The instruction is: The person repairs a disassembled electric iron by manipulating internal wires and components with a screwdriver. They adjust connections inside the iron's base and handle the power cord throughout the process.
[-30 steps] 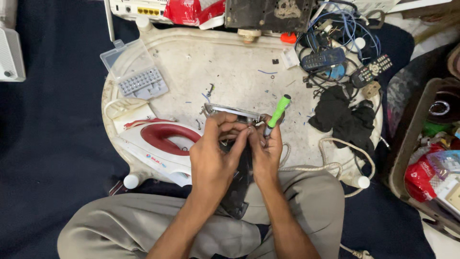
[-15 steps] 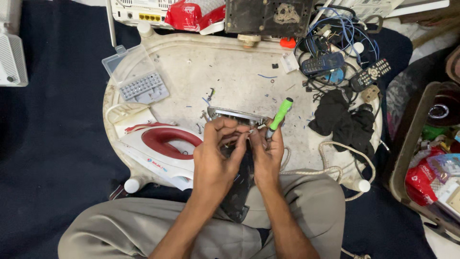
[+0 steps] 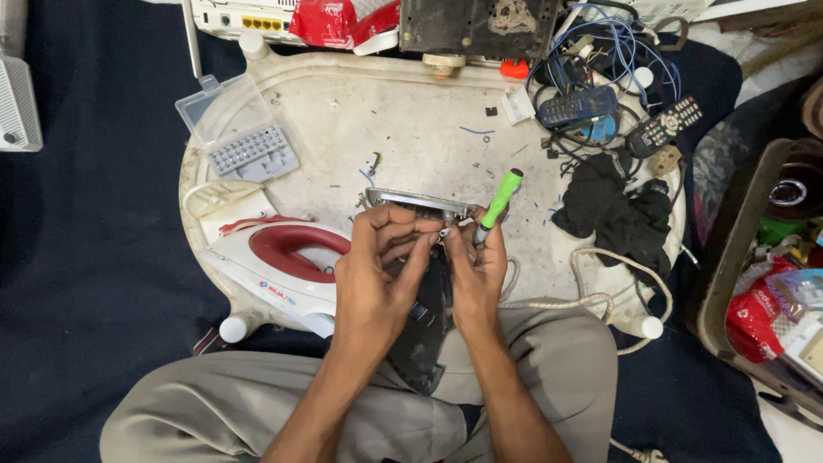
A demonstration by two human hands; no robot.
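Left of the soleplate point(image 3: 420, 202), a white-and-red iron point(image 3: 283, 266) lies on the tabletop point(image 3: 411, 129), with a clear bit case point(image 3: 238, 129) behind it. The left hand point(image 3: 377, 266) is closed around the soleplate's near edge and the dark part point(image 3: 424, 321) below it. Just right, the right hand point(image 3: 476, 266) pinches a small piece at the same edge and grips a green screwdriver point(image 3: 497, 201). I'd say steady the plate firmly and seat the tip squarely before turning.
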